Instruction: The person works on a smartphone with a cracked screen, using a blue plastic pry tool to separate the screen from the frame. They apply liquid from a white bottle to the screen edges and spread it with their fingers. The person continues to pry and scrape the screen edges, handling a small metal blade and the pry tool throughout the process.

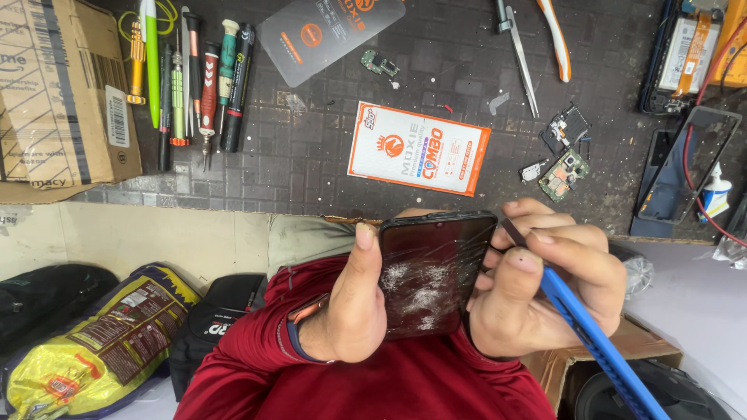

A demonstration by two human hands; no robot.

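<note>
Currently left hand (350, 303) is clamped on the cracked phone (432, 272), thumb up its left edge, screen facing the camera. Right hand (545, 288) sits against the phone's right edge, fingers closed around a blue-handled pry tool (595, 346), tip at the top-right corner of the phone. Beyond the grip on the dark mat (311, 155): screwdriver row (198, 85), orange-white card (419, 148), tweezers (520, 58), 2 small circuit boards (564, 175).

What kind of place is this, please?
Probably a phone repair bench. A left hand holds a cracked phone, the right hand a blue tool; screwdrivers and a small circuit board lie nearby.
</note>
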